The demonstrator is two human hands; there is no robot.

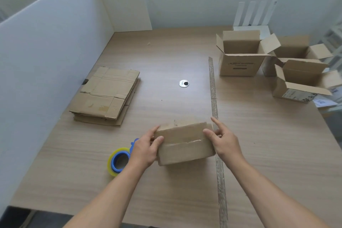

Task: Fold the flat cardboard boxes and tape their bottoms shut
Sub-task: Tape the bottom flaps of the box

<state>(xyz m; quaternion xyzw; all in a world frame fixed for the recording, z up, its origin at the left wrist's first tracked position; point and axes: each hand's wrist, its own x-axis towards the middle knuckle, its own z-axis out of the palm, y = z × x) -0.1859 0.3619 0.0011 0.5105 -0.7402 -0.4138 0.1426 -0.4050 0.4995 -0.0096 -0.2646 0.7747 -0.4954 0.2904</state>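
Observation:
A small cardboard box (185, 144) stands on the wooden table (166, 61) in front of me, its closed flaps facing up with a seam across them. My left hand (146, 149) grips its left end, thumb on top. My right hand (223, 139) grips its right end, thumb on the top flap and index finger pointing up. A roll of clear tape on a blue dispenser (119, 161) lies just left of my left wrist. A stack of flat cardboard boxes (106, 96) lies at the left.
Three folded boxes with open tops (240, 55) (294, 48) (301, 81) stand at the back right. A long strip (214, 102) runs down the table right of the box. A round metal grommet (184, 83) sits mid-table. White partitions (46, 52) wall the left side.

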